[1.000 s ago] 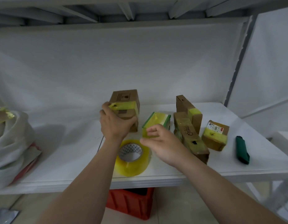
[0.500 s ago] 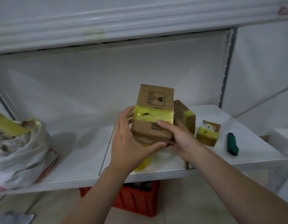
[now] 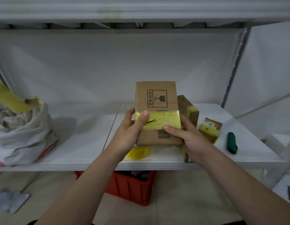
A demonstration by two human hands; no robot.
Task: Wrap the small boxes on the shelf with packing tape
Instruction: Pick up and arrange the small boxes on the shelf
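Crate point(image 3: 134, 187): red, on the floor under the shelf, partly behind the L forearm.
Shelf point(image 3: 76, 153): white; its front edge runs across the view at about wrist level.
L hand point(image 3: 128, 133): grips the L side of the box. The thumb lies on the front, on the band; the other fingers are curled round the edge and mostly hidden.
R hand point(image 3: 192, 142): grips the R side, a bit lower. The thumb is at the lower edge of the band; the other fingers are behind the box, not seen.
Box point(image 3: 157, 101): cardboard, held upright in the air above the shelf front, btw both hands. Fragile mark at the top, barcode low.
Band point(image 3: 163, 120): yellow tape round the middle of the box, w/ a small dark tear.
Roll point(image 3: 137, 154): yellow tape, on the shelf just under the box, mostly hidden.
Flat box point(image 3: 187, 157): at the shelf edge under the R hand; only a corner shows.
Cutter point(image 3: 231, 143): green, lies on the shelf to the R.
Small box point(image 3: 210, 129): taped yellow, on the shelf btw the R hand and the cutter.
Tall box point(image 3: 189, 109): stands behind the held box, w/ yellow tape near its top.
Bag point(image 3: 22, 132): white, crumpled, far L on the shelf.
Strip point(image 3: 7, 96): yellow tape, just above the bag.
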